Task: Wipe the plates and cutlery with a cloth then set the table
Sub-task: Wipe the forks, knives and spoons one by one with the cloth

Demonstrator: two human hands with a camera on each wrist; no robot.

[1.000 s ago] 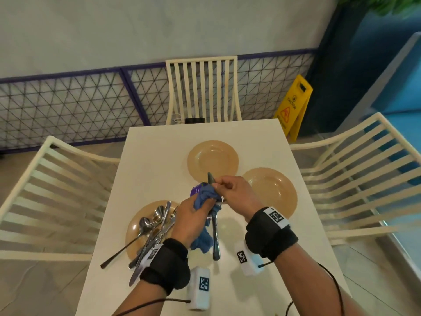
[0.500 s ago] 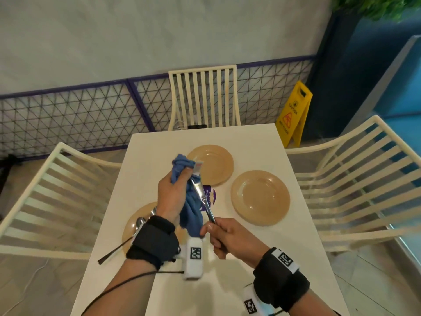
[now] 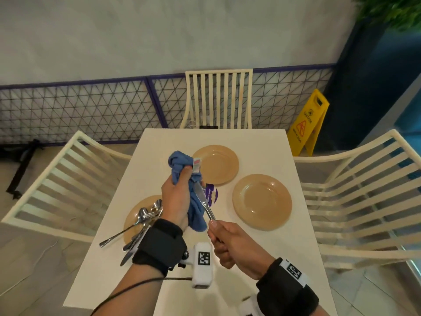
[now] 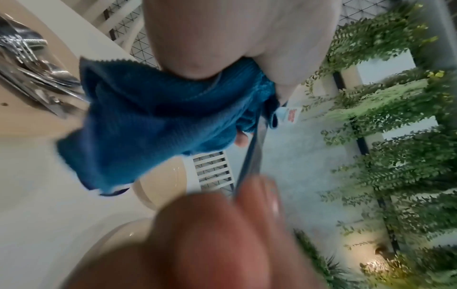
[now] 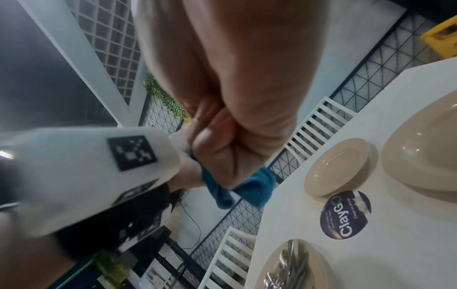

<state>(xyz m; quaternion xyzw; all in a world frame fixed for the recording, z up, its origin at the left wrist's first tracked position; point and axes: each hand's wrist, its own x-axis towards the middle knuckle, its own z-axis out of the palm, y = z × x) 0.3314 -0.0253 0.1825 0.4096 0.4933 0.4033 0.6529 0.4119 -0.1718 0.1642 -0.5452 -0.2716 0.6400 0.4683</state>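
Cutlery wiping is shown above a white table (image 3: 268, 142), which serves as the landmark. A blue cloth (image 3: 182, 169) is gripped in the left hand (image 3: 176, 199), whose fingers are curled tightly round the bunched fabric; the loose end of the cloth hangs down past the wrist. A table knife (image 3: 202, 202) is held by its handle in the right hand (image 3: 232, 242), whose fingers are closed into a fist round that handle. The knife is raised above the table centre, tilted, with its blade tip wrapped in the cloth at the left thumb.

Three tan plates are set on the table. A far plate (image 3: 222, 164) lies toward the table's far edge. A right-hand plate (image 3: 262, 201) lies near the table's right edge. A left-hand plate (image 3: 134, 215) lies at the table's left edge and carries a pile of spoons and forks (image 3: 145, 216), some handles projecting past its rim. A round purple sticker (image 5: 346, 214) is fixed to the table centre, between the plates.
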